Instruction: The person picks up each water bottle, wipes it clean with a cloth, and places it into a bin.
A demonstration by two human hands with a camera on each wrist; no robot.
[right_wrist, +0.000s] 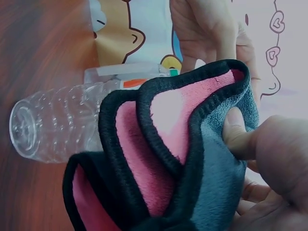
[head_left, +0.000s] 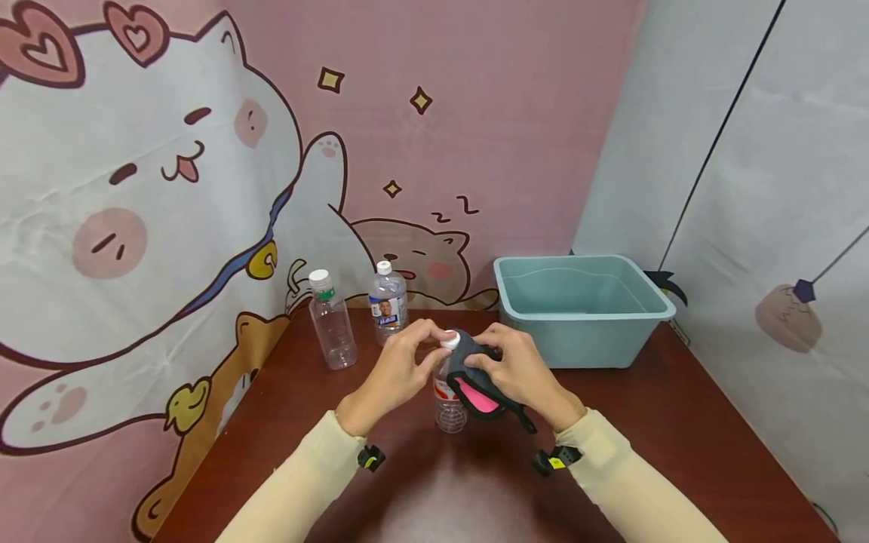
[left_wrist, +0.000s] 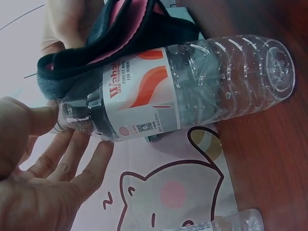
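Note:
A clear plastic water bottle (head_left: 451,413) with a red-and-white label (left_wrist: 139,91) stands upright in front of the person; whether its base touches the table cannot be told. At its top, the left hand (head_left: 402,360) pinches the white cap (head_left: 450,341) between thumb and fingers, other fingers beside the neck. The right hand (head_left: 517,365) grips a folded grey cloth (right_wrist: 219,159) with pink lining and black edging, thumb pressed on its grey side. That cloth lies against the bottle's neck and shoulder, covering part of them, and its folds hang beside the label.
Two more capped clear bottles stand behind on the left: a green-ringed bottle (head_left: 334,332) and a blue-labelled bottle (head_left: 388,302). A light blue tub (head_left: 577,339) sits at the back right of the brown table (head_left: 679,452). A printed cloth backdrop (head_left: 502,113) closes the rear.

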